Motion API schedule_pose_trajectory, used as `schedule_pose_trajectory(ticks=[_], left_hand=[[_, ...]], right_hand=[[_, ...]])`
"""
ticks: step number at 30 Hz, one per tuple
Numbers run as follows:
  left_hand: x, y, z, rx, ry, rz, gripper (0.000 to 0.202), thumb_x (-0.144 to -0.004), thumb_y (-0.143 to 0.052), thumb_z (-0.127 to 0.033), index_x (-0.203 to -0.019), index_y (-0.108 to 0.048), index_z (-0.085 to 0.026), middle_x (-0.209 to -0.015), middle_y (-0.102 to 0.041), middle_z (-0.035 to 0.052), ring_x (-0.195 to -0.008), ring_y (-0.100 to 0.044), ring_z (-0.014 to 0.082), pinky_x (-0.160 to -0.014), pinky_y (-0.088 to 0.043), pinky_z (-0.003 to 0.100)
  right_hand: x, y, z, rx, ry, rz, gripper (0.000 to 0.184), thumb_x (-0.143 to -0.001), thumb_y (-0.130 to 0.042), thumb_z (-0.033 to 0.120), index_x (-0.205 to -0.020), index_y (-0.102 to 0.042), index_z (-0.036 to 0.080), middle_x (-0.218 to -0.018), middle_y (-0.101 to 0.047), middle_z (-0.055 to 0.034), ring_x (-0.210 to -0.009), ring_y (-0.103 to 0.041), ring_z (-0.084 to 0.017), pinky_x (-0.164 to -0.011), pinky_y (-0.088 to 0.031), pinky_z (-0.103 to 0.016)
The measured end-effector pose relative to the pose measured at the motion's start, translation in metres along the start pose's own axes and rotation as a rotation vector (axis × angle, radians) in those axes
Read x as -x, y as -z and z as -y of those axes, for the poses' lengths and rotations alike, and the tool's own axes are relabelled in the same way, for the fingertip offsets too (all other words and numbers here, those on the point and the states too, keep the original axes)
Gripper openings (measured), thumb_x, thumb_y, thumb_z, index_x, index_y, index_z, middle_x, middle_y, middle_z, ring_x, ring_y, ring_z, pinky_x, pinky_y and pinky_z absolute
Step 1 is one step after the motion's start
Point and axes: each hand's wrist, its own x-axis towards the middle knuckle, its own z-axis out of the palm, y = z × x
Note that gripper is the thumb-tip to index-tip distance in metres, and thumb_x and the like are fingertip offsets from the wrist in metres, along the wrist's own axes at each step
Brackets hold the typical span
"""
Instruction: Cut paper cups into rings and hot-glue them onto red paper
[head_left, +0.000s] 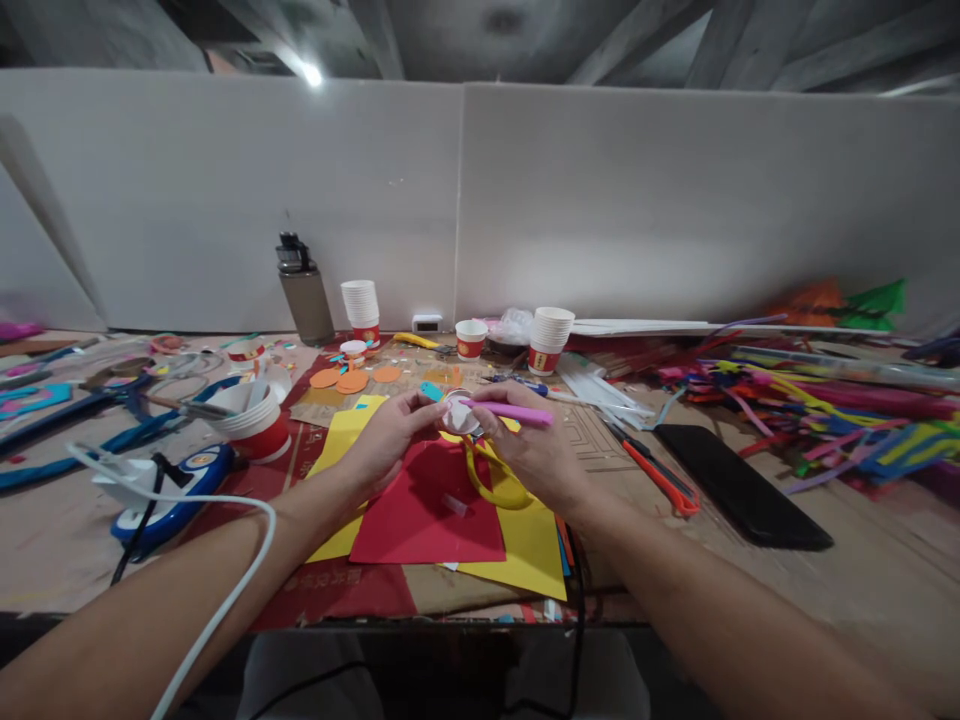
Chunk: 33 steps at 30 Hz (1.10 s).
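Observation:
My left hand (388,440) is closed, its thumb and fingers pinching the edge of a small white round piece (460,416), perhaps a paper cup seen from one end. A small turquoise piece (431,391) shows at its fingertips. My right hand (529,450) grips a pink-purple pen-like stick (517,412), whose left end reaches the white piece. Below that hand lie scissors with yellow handles (501,490), their blades mostly hidden. Under both hands a red sheet (427,530) rests on yellow sheets (536,555), with a small clear piece (454,506) on top.
Orange discs (352,382) and stacked paper cups (551,340) stand beyond my hands. A blue-and-white glue gun-like device (176,495) with a white cable (266,540) is at left, the cable crossing my left forearm. A box cutter (660,475) and black phone (739,490) lie at right.

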Motion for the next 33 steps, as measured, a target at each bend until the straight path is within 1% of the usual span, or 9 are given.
schedule_pose_trajectory(ticks=[4, 11, 16, 21, 26, 33], left_hand=[[0.0013, -0.0019, -0.0007, 0.01, -0.008, -0.001, 0.031, -0.064, -0.082, -0.033, -0.074, -0.06, -0.013, -0.071, -0.063, -0.0005, -0.064, -0.057, 0.0086, -0.064, -0.043, 0.021], [0.0013, -0.0023, -0.0024, 0.007, 0.006, -0.011, 0.031, -0.064, -0.082, -0.033, -0.075, -0.061, -0.013, -0.073, -0.065, 0.001, -0.066, -0.058, 0.0102, -0.067, -0.044, 0.023], [0.0008, -0.0016, -0.0036, -0.031, -0.017, -0.002, 0.03, -0.064, -0.082, -0.033, -0.073, -0.061, -0.013, -0.069, -0.063, -0.0007, -0.062, -0.055, 0.0082, -0.062, -0.042, 0.022], [0.0019, -0.0025, -0.0041, -0.013, -0.013, -0.005, 0.031, -0.064, -0.082, -0.034, -0.072, -0.06, -0.013, -0.072, -0.064, 0.0007, -0.065, -0.058, 0.0103, -0.065, -0.044, 0.024], [-0.0018, 0.0012, 0.0001, 0.026, -0.007, 0.011, 0.032, -0.065, -0.082, -0.035, -0.074, -0.059, -0.014, -0.074, -0.065, 0.001, -0.068, -0.059, 0.0107, -0.069, -0.045, 0.025], [-0.002, 0.0016, 0.001, -0.03, -0.01, -0.002, 0.032, -0.065, -0.081, -0.035, -0.076, -0.06, -0.013, -0.073, -0.063, 0.0017, -0.066, -0.058, 0.0106, -0.069, -0.045, 0.025]], right_hand=[[-0.0012, 0.0008, 0.0012, 0.015, -0.012, -0.04, 0.014, -0.09, -0.059, 0.033, -0.092, -0.065, 0.021, -0.091, -0.07, -0.0052, -0.085, -0.065, -0.018, -0.077, -0.052, -0.032], [0.0011, -0.0012, -0.0007, -0.022, -0.039, 0.005, 0.014, -0.091, -0.059, 0.032, -0.094, -0.066, 0.021, -0.093, -0.069, -0.0041, -0.086, -0.064, -0.017, -0.078, -0.051, -0.031], [0.0021, -0.0023, -0.0008, -0.021, -0.018, 0.018, 0.015, -0.091, -0.058, 0.034, -0.096, -0.065, 0.022, -0.094, -0.069, -0.0034, -0.086, -0.064, -0.016, -0.077, -0.051, -0.03], [0.0024, -0.0013, 0.001, -0.008, -0.021, 0.013, 0.015, -0.092, -0.058, 0.035, -0.096, -0.065, 0.022, -0.095, -0.069, -0.0042, -0.088, -0.064, -0.017, -0.079, -0.051, -0.032], [0.0028, -0.0022, -0.0003, -0.003, -0.013, 0.02, 0.016, -0.091, -0.058, 0.035, -0.097, -0.065, 0.022, -0.094, -0.069, -0.004, -0.088, -0.064, -0.017, -0.078, -0.051, -0.032], [0.0013, -0.003, 0.0031, -0.03, -0.02, 0.0, 0.013, -0.09, -0.06, 0.033, -0.092, -0.066, 0.022, -0.091, -0.069, -0.0032, -0.084, -0.065, -0.016, -0.075, -0.052, -0.031]])
